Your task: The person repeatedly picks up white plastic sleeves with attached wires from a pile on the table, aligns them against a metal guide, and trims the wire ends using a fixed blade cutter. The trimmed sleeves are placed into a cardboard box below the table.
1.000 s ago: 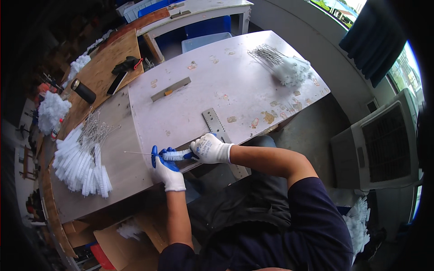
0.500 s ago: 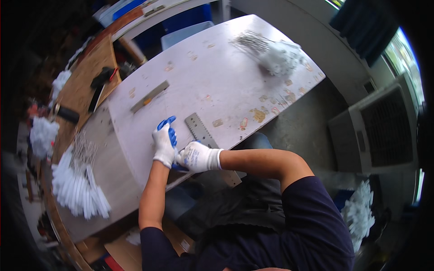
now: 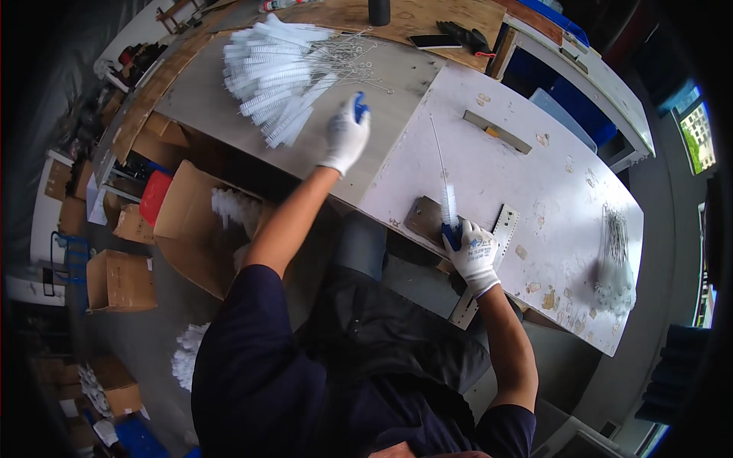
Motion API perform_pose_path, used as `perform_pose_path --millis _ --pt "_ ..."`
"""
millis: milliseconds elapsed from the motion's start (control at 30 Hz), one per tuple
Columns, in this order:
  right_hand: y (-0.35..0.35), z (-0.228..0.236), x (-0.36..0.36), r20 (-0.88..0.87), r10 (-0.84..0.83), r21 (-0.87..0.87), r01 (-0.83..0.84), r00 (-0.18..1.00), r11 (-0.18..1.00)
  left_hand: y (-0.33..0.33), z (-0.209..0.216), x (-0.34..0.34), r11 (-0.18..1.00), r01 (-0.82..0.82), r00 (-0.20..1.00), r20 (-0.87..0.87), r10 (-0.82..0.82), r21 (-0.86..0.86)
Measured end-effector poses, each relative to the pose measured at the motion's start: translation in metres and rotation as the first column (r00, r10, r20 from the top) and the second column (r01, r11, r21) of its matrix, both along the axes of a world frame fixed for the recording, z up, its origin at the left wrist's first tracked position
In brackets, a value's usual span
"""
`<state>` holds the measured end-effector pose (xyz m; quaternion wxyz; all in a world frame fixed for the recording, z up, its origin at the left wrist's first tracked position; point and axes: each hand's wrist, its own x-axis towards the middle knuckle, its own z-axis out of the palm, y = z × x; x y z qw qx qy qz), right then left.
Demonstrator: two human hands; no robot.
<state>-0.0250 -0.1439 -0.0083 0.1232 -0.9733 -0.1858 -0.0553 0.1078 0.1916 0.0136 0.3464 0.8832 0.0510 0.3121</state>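
Observation:
My right hand point(image 3: 473, 256), in a white glove with blue palm coating, is closed on the lower end of a white bottle brush point(image 3: 449, 202) at the table's near edge. The brush's thin wire stem points away from me. A grey metal plate point(image 3: 424, 215) lies just left of that hand, and a perforated metal strip point(image 3: 505, 223) beside it overhangs the edge. My left hand point(image 3: 347, 137), gloved alike and slightly blurred, is raised right of a pile of white brushes point(image 3: 279, 69) with looped wire stems. Its fingers look extended, with nothing visible in them.
A flat metal bar point(image 3: 496, 131) lies farther back on the white table point(image 3: 557, 191). More brushes point(image 3: 615, 275) are bunched at the table's right end. A black phone point(image 3: 435, 41) and dark gloves point(image 3: 462, 34) lie on the wooden board behind. Cardboard boxes point(image 3: 195, 229) stand below left.
The view has swung left. My hands, together before, are now apart: the left has moved out to the brush pile, while the right holds a brush by the metal plate.

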Motion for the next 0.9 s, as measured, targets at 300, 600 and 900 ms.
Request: perform_pose_path --millis 300,600,900 --pt "-0.003 -0.004 -0.002 0.147 0.083 0.089 -0.097 0.986 0.991 0.132 -0.013 0.014 0.58 -0.077 0.906 -0.186 0.38 0.811" --pt "-0.01 -0.004 -0.001 0.096 0.002 0.159 -0.017 0.995 0.987 0.06 0.026 0.005 0.598 0.125 0.963 -0.242 0.12 0.792" --pt "-0.017 -0.004 -0.004 0.099 -0.143 0.464 0.081 0.985 0.882 -0.067 -0.038 -0.02 0.967 0.251 0.908 -0.355 -0.222 0.038"
